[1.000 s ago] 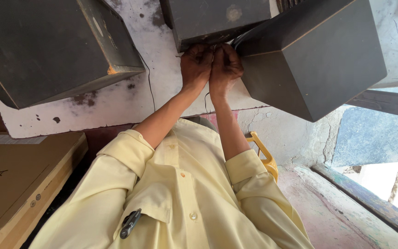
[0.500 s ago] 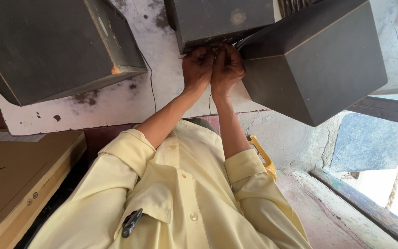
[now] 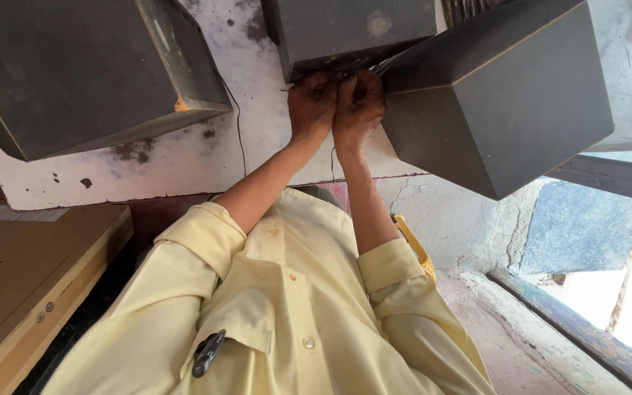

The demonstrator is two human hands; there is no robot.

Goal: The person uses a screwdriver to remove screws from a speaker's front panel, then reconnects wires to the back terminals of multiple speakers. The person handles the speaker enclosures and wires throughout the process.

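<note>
My left hand (image 3: 312, 102) and my right hand (image 3: 360, 108) are pressed together, knuckles touching, at the gap between two dark grey boxes. The middle box (image 3: 352, 33) lies just beyond my fingers. The larger right box (image 3: 499, 102) stands tilted, with its corner against my right hand. Both fists are curled tight, and a thin dark wire (image 3: 333, 157) trails from between them towards my chest. What the fingertips pinch is hidden. My pale yellow sleeves are rolled to the elbows.
A third dark grey box (image 3: 89, 73) stands at the left on the stained whitish floor (image 3: 184, 157). A brown cardboard carton (image 3: 23, 278) lies at lower left. A yellow handle (image 3: 412, 245) shows under my right forearm. A step edge (image 3: 572, 329) and grey slab (image 3: 579, 227) lie to the right.
Both hands stay clenched at the same gap between the boxes. The view has shifted only slightly.
</note>
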